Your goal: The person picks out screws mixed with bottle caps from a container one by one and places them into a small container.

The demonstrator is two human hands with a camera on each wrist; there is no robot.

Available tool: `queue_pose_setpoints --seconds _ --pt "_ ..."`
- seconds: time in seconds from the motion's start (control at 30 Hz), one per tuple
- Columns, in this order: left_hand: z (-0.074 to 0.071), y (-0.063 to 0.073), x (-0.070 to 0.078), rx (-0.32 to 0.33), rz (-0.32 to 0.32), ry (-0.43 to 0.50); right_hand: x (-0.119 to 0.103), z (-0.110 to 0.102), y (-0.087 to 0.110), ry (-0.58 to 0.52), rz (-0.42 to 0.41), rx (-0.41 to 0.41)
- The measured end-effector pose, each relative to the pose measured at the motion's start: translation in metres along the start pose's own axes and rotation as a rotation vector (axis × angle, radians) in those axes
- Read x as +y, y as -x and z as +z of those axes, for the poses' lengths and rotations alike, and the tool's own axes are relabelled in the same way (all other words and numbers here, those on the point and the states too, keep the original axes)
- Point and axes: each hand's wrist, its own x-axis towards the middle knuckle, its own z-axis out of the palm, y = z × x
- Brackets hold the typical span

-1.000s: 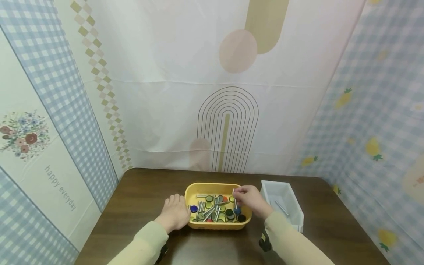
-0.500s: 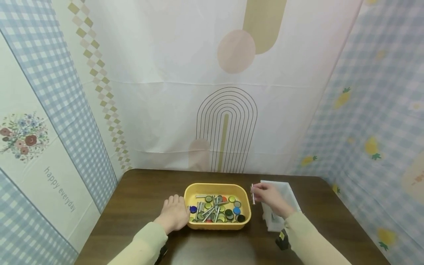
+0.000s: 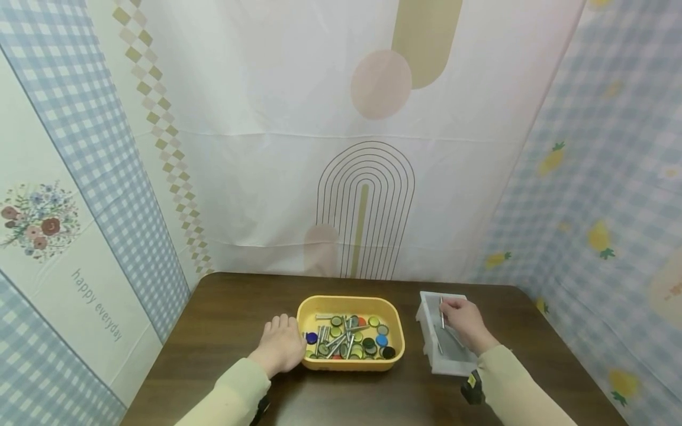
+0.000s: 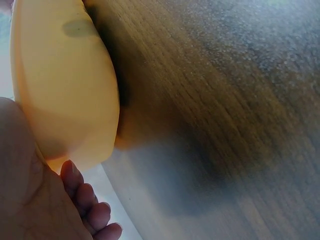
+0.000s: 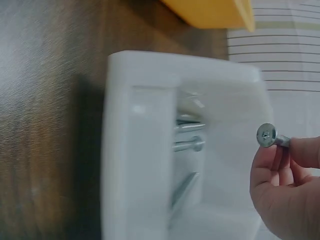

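Note:
My right hand [image 3: 465,319] pinches a silver bolt [image 5: 267,135] between thumb and fingers, above the white bin [image 3: 452,367]. A flat, round head with a recess shows on the bolt in the right wrist view. Several similar bolts [image 5: 189,145] lie inside the bin. At the left end of a yellow tray [image 3: 351,365], my left hand [image 3: 279,343] rests against its side, fingers extended; the left wrist view shows the palm by the tray wall. Inside the tray are silver bolts [image 3: 335,341] mixed with bottle caps [image 3: 381,341] in blue, green, yellow, red and black.
Both containers stand on a dark brown wooden table [image 3: 229,307], the white bin right of the tray with a narrow gap between them. A printed white cloth [image 3: 256,195] hangs behind the table, and checked cloth [image 3: 597,177] hangs at the sides.
My right hand has lifted a bolt out of the yellow tray and carried it right, over the white bin. My left hand has stayed at the tray's left end.

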Motion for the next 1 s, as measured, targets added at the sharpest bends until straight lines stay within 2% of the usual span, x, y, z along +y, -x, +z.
queue_pose_setpoints --seconds 0.13,0.27,0.37,0.47,0.6,1.0 --pt "0.004 -0.002 -0.001 -0.011 -0.007 0.003 0.014 0.004 -0.002 0.127 0.016 0.019" --pt "0.011 -0.004 -0.004 -0.001 -0.005 -0.005 0.025 0.008 -0.003 0.174 0.01 0.013" --pt "0.014 -0.005 -0.006 0.014 -0.006 -0.007 0.031 0.011 -0.004 0.218 -0.03 0.02" --pt "0.011 -0.003 -0.004 0.016 -0.006 0.003 0.036 0.012 -0.007 0.258 -0.063 0.033" --pt "0.003 0.0 0.0 -0.005 -0.008 0.011 0.041 0.013 -0.008 0.285 -0.065 0.027" --pt "0.004 0.001 -0.001 0.009 -0.01 -0.003 0.04 0.017 -0.005 0.346 -0.072 -0.005"
